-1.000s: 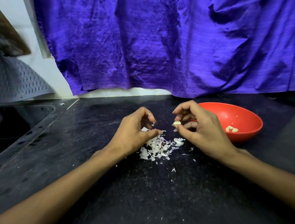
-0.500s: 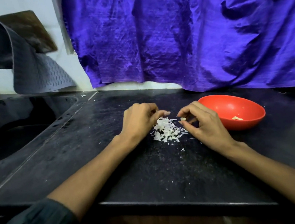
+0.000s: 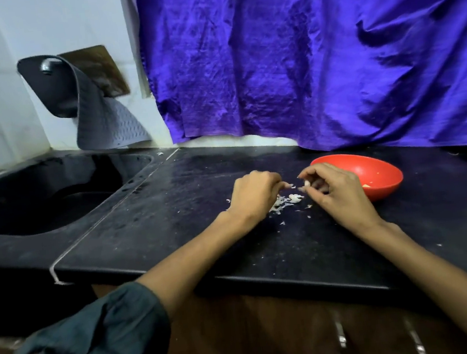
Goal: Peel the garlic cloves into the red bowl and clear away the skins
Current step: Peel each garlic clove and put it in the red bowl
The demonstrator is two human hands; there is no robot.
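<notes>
A red bowl [image 3: 377, 172] stands on the black counter [image 3: 193, 239] at the right, with a pale peeled piece just visible at its near inner edge. My right hand [image 3: 335, 188] is in front of the bowl's left side and pinches a small white garlic clove [image 3: 306, 183] between thumb and fingertips. My left hand [image 3: 253, 193] is curled just left of it, thumb and forefinger pinched together toward the clove; whether a bit of skin is between them I cannot tell. A pile of white garlic skins [image 3: 286, 201] lies on the counter below and between both hands.
A black sink [image 3: 54, 197] is sunk into the counter at the left. A grey perforated mat [image 3: 104, 124] hangs on the white wall behind it. A purple cloth [image 3: 314, 51] hangs along the back. Skin flecks lie scattered toward the counter's front edge [image 3: 267, 280].
The camera has pulled back and up, showing the counter edge and sink. My hands have drawn closer together over the skins, the right still pinching the clove.
</notes>
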